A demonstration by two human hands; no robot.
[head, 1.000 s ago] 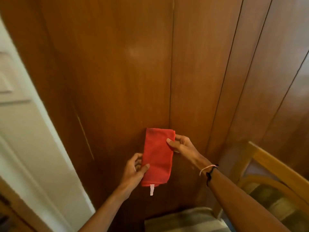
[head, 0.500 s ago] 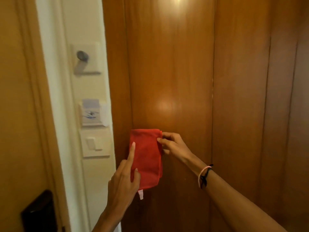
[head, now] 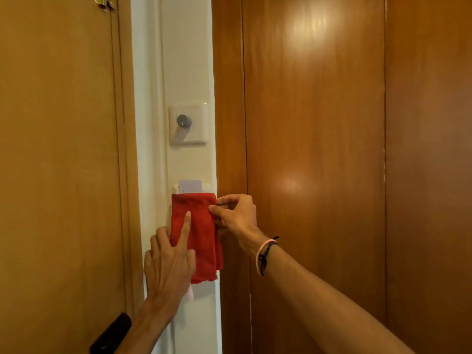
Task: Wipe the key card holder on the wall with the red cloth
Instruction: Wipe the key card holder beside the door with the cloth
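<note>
**Cloth Seated Over Key Card Holder**

I am pressing the red cloth (head: 201, 233) flat against the white wall strip (head: 189, 72) with my left hand (head: 169, 264), index finger extended, pointing toward 12 o'clock. My right hand (head: 236, 215) is pinching the cloth's upper edge at 3 o'clock. The key card holder (head: 176, 188) is lying directly behind the cloth (only its top lip and the card (head: 190, 185) are showing at 12 o'clock). The cloth's long axis is running vertically; the left hand is nearer for the stroke.

Head-worn view, facing the wall (head: 187, 72) — close, level
</note>
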